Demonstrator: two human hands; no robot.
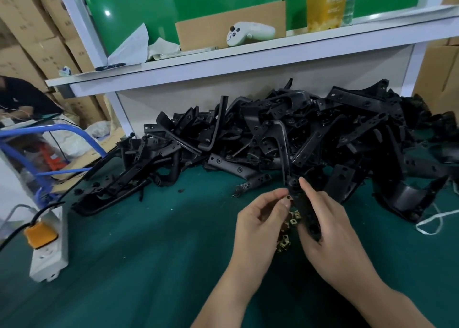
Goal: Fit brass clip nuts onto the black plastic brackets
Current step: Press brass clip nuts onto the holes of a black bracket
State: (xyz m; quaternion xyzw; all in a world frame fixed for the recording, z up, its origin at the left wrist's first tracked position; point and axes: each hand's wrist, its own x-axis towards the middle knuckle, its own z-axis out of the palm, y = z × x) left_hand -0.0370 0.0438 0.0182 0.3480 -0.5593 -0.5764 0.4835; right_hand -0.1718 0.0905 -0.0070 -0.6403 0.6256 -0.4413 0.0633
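Observation:
My right hand [330,230] grips a long black plastic bracket [301,203] that stands tilted, its upper arm rising toward the pile. Against the bracket's left edge, my left hand [260,223] pinches a brass clip nut [288,198] between thumb and fingers. Several loose brass clip nuts [286,235] lie on the green mat between and below my hands, partly hidden by them. A big heap of black brackets [273,134] fills the back of the table.
A white power strip with an orange plug [47,243] lies at the left table edge. A white shelf [248,52] carries a white controller [248,33], cardboard and paper. A white cord [432,222] lies at right. Green mat [149,253] covers the table.

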